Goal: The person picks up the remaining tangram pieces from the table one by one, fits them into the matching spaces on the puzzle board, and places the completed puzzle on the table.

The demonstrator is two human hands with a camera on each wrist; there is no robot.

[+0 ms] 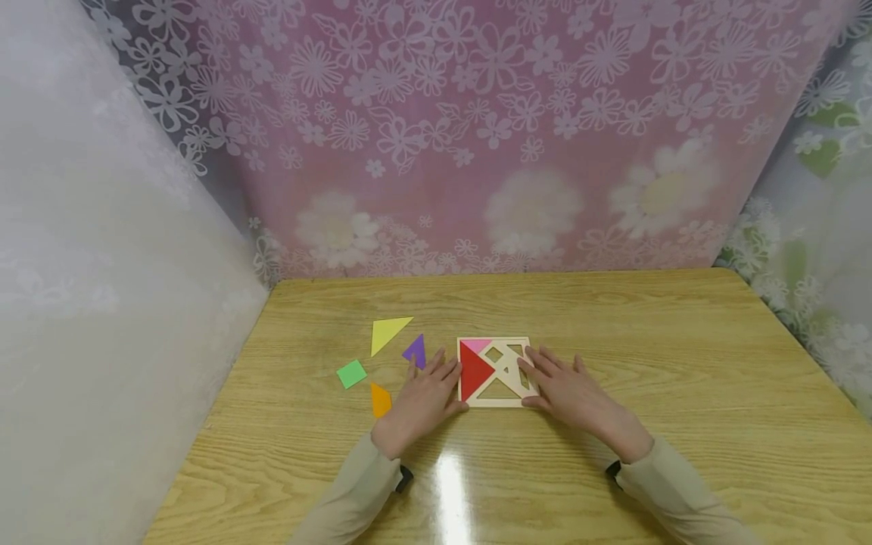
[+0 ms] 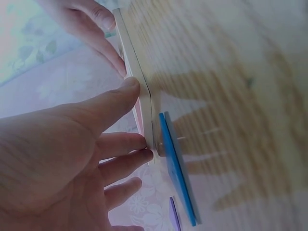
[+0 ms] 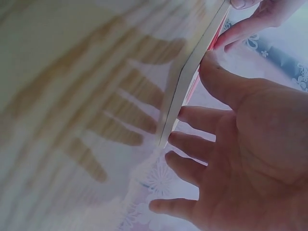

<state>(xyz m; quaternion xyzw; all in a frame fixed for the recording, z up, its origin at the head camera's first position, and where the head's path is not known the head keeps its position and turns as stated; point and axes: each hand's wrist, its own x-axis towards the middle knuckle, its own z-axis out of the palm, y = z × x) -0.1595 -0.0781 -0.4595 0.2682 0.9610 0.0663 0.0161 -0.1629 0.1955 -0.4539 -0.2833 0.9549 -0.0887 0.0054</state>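
A pale wooden tangram board (image 1: 515,403) lies flat on the table between both hands. A large red triangle (image 1: 474,371) and a pink piece (image 1: 476,345) sit in its left side; several cut-outs show bare table. My left hand (image 1: 424,393) rests at the board's left edge, fingers extended, thumb at the near corner. At the right edge my right hand (image 1: 568,390) touches the board with extended fingers. Close by the left hand are a purple triangle (image 1: 417,350) and an orange piece (image 1: 381,400). A blue piece (image 2: 178,168) shows in the left wrist view; the head view hides it.
Farther left on the wooden table (image 1: 681,356) lie a yellow triangle (image 1: 387,331) and a green square (image 1: 351,374). Flowered pink cloth (image 1: 436,151) hangs behind the table's far edge, with a pale cloth (image 1: 123,265) along the left.
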